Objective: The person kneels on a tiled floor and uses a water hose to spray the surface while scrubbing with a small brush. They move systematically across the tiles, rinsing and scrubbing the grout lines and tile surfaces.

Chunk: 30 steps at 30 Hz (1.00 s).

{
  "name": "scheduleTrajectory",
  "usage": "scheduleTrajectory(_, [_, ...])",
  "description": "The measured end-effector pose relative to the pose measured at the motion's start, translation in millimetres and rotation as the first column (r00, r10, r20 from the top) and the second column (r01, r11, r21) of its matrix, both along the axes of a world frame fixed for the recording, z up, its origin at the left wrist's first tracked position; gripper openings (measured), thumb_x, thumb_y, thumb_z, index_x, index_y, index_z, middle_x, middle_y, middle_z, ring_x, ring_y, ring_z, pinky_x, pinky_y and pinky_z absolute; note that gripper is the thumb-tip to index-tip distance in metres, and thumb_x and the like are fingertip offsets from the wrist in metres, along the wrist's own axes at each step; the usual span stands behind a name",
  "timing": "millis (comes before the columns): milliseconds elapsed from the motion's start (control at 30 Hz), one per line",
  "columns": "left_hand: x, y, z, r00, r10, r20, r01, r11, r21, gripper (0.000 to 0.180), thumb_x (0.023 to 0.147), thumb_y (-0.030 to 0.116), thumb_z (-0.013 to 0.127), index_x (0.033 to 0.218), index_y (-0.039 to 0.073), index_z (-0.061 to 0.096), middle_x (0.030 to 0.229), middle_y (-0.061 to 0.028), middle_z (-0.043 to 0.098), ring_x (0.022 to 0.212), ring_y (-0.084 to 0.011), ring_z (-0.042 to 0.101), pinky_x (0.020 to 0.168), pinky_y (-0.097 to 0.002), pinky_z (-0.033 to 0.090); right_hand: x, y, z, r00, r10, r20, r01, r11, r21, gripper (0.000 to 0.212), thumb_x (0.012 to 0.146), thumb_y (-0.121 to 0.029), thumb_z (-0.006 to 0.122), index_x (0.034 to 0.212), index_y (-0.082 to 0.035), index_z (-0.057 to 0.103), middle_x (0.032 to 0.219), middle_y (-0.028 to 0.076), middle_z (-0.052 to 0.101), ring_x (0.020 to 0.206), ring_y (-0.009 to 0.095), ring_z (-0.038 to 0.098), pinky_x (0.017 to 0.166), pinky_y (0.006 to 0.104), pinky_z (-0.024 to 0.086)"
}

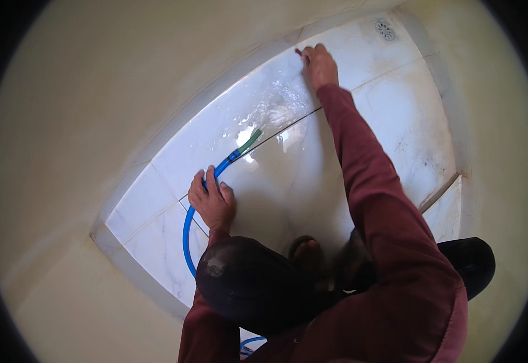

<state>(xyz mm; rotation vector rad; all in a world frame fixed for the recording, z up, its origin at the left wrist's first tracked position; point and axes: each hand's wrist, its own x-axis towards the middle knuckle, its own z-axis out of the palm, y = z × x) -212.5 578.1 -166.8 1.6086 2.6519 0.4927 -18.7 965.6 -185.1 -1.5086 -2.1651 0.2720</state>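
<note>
My left hand (214, 204) is closed round a blue hose (220, 168), low over the floor. Dark bands join the hose to a short green end piece (251, 141), and water (276, 104) runs from its tip across the white tiles. Farther off, with the arm stretched out, my right hand (321, 66) is closed near the wall's foot. A small reddish-brown tip (298, 52) pokes out from its fingers; the rest of it is hidden in the hand, so its kind does not show.
White marbled tiles (391, 127) with dark joints cover the floor between plain walls (124, 78). A round drain grate (385, 29) lies in the far right corner. Brown stains mark the right side. A raised ledge (439, 193) juts in there. More blue hose (252, 345) shows behind me.
</note>
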Motion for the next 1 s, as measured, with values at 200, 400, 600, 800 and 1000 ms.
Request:
scheduleTrajectory(200, [-5.2, -9.0, 5.9, 1.0, 0.014, -0.027, -0.014, 1.0, 0.015, 0.055, 0.091, 0.02, 0.063, 0.146, 0.014, 0.061, 0.148, -0.0148, 0.052, 0.136, -0.0355, 0.048, 0.115, -0.0535, 0.036, 75.1, -19.0, 3.7, 0.999, -0.007, 0.037, 0.003, 0.995, 0.101, 0.008, 0.092, -0.003, 0.069, 0.094, -0.008, 0.075, 0.096, 0.02, 0.063, 0.09, 0.04, 0.068, 0.08, 0.051, 0.055])
scheduleTrajectory(400, [-3.3, -6.0, -2.9, 1.0, 0.012, -0.014, -0.011, 1.0, 0.021, 0.057, 0.092, 0.019, 0.063, 0.148, 0.016, 0.059, 0.149, -0.014, 0.051, 0.138, -0.0353, 0.047, 0.116, -0.0529, 0.035, 111.6, -32.5, -5.3, 0.967, 0.143, -0.211, -0.159, 0.985, -0.062, 0.008, 0.09, 0.001, 0.071, 0.091, -0.007, 0.072, 0.096, 0.017, 0.063, 0.093, 0.041, 0.066, 0.085, 0.047, 0.054])
scheduleTrajectory(600, [1.0, -4.3, -0.9, 1.0, 0.002, 0.011, -0.002, 1.0, -0.002, 0.057, 0.093, 0.018, 0.062, 0.149, 0.016, 0.058, 0.15, -0.0145, 0.05, 0.138, -0.0354, 0.046, 0.116, -0.0531, 0.034, 164.7, -3.8, 2.3, 0.988, -0.126, -0.085, 0.125, 0.992, -0.017, 0.012, 0.087, 0.006, 0.068, 0.086, -0.006, 0.069, 0.092, 0.017, 0.06, 0.088, 0.04, 0.066, 0.079, 0.049, 0.053])
scheduleTrajectory(800, [-2.7, -7.1, -0.2, 0.999, 0.0, -0.047, -0.002, 0.999, -0.033, 0.057, 0.094, 0.019, 0.061, 0.15, 0.015, 0.057, 0.151, -0.016, 0.05, 0.138, -0.0367, 0.047, 0.116, -0.054, 0.034, 172.0, 9.5, -2.1, 0.997, -0.05, -0.055, 0.052, 0.998, 0.019, 0.016, 0.084, 0.007, 0.068, 0.087, -0.008, 0.071, 0.092, 0.018, 0.061, 0.09, 0.041, 0.067, 0.079, 0.0497, 0.054])
scheduleTrajectory(1000, [-7.2, -11.6, 2.6, 0.998, 0.004, -0.056, -0.006, 1.0, -0.028, 0.057, 0.094, 0.019, 0.06, 0.151, 0.015, 0.057, 0.15, -0.0165, 0.051, 0.138, -0.0375, 0.047, 0.116, -0.0543, 0.034, 180.7, 27.5, -7.1, 1.0, 0.003, -0.023, -0.004, 0.999, -0.045, 0.016, 0.086, 0.007, 0.066, 0.089, -0.009, 0.07, 0.096, 0.017, 0.062, 0.093, 0.039, 0.068, 0.084, 0.0483, 0.055])
